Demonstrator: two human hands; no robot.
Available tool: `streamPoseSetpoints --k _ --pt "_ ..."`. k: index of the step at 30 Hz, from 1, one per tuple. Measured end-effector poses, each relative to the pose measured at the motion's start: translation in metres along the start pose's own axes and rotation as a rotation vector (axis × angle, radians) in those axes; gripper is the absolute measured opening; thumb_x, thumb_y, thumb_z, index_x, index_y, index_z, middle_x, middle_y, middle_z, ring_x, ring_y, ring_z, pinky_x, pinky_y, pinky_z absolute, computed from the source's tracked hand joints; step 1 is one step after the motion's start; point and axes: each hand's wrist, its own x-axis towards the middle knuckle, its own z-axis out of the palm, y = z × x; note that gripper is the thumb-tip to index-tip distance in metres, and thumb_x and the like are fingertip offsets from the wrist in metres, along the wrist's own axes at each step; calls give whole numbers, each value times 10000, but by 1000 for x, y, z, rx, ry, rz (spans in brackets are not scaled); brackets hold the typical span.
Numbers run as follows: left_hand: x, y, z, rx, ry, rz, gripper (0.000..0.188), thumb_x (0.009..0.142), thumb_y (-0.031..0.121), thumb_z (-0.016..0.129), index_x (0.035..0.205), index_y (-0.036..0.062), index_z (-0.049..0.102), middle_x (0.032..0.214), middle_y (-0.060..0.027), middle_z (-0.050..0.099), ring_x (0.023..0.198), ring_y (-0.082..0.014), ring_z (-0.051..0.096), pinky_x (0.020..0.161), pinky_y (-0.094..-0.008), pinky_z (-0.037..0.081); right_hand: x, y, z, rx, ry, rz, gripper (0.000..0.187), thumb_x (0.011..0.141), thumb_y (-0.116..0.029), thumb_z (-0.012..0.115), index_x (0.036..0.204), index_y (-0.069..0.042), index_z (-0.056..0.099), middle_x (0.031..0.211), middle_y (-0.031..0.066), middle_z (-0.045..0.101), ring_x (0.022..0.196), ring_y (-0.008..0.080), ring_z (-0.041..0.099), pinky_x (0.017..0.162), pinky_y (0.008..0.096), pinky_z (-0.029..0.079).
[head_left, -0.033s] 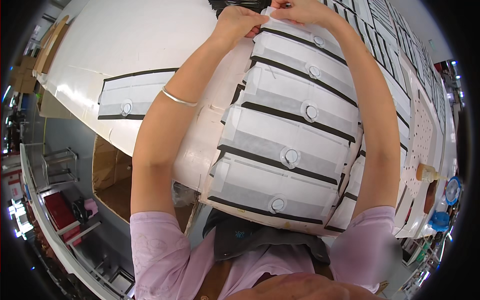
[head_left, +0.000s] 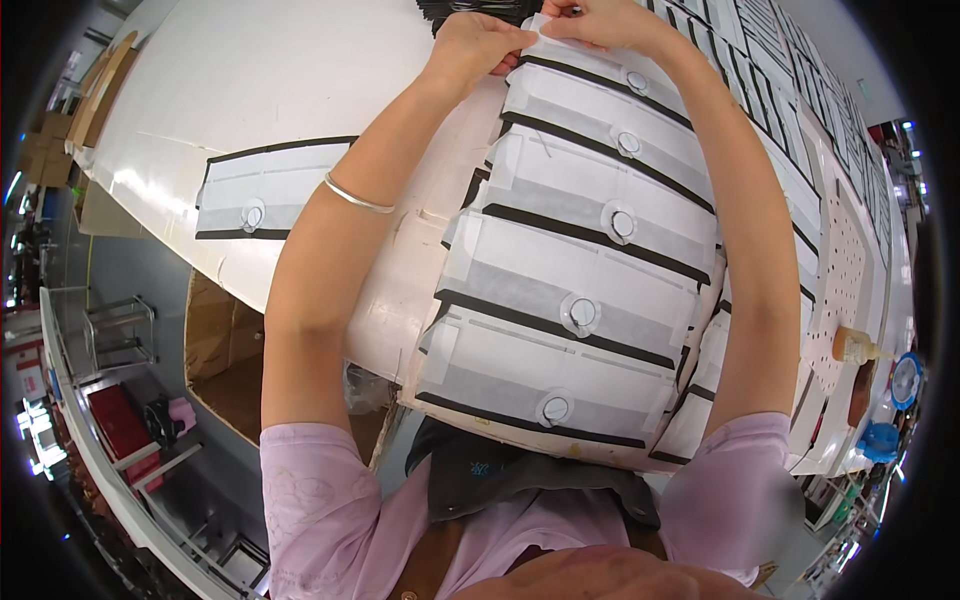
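Both my hands meet at the far end of a column of overlapping white panels with black edge strips. The left hand (head_left: 480, 43) is closed, its thumb and fingertips pinching the left corner of the farthest white panel (head_left: 585, 60). Just right of it, my right hand (head_left: 612, 24) has its thumb and fingers pressed together on the same corner; its upper part is cut off by the picture's edge. Several nearer panels, such as the closest white panel (head_left: 500, 370), lie in steps toward me, each bearing a round clear-rimmed disc (head_left: 555, 408).
A single white panel (head_left: 290, 185) lies on the white table (head_left: 230, 80) to the left. A black bundle (head_left: 470, 8) is at the far edge. More panels fill the right side, beside a perforated board (head_left: 845, 240) and a small bottle (head_left: 853, 346). A cardboard box (head_left: 225, 350) stands below.
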Motion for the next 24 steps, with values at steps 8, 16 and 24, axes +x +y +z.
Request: streamPoseSetpoints --k 8,16,24 --pt "-1 1 2 33 6 -17 310 831 283 862 915 2 762 816 -49 689 722 -112 610 671 -251 518 -28 -19 14 -399 319 -320 204 886 -125 647 1052 -64 750 980 171 712 849 332 709 722 430 559" --pt "-4 3 2 49 26 -19 332 815 285 868 926 -6 752 796 -46 678 711 -113 602 660 -247 508 -45 -29 22 -683 276 -300 306 905 -88 568 1174 -75 712 975 143 652 850 316 717 706 419 581" --pt "0 1 4 69 14 -21 302 837 293 839 917 12 759 812 -32 696 715 -107 625 658 -242 521 -61 -30 -2 -675 232 -215 304 896 -78 592 1175 -31 702 1035 170 701 892 341 716 791 445 575"
